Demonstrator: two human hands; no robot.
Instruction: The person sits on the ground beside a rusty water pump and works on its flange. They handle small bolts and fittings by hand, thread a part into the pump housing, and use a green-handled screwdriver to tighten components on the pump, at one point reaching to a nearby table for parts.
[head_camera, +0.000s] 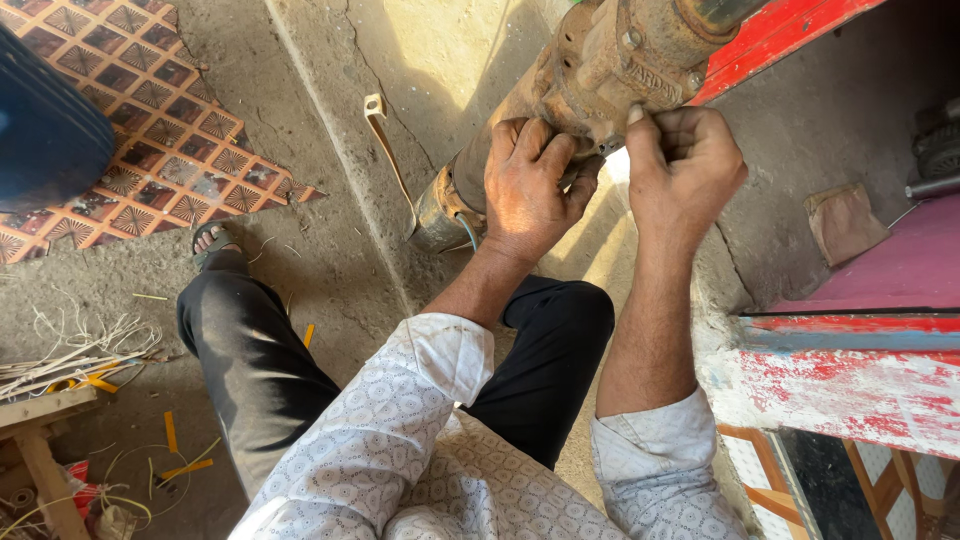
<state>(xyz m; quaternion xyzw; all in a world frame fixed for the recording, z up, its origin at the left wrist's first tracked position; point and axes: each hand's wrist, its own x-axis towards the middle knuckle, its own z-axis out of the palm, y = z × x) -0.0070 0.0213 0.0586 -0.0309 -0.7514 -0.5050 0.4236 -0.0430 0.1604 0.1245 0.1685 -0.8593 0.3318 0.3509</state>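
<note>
A rusty brown metal motor or pump body (600, 60) lies tilted across the upper middle, its cylindrical lower end (440, 205) pointing down to the left. My left hand (530, 180) wraps over the housing from below, fingers curled on the casing. My right hand (685, 165) pinches something small at the flange edge beside the left hand; the item itself is hidden by my fingers. Both forearms reach up from patterned white sleeves over black trousers.
A red painted bench or frame (850, 370) stands on the right. A bent tan strip (385, 140) lies on the concrete floor. A patterned orange mat (150, 130) and a dark blue object (45, 130) sit upper left. Loose wires (80, 350) and yellow scraps lie lower left.
</note>
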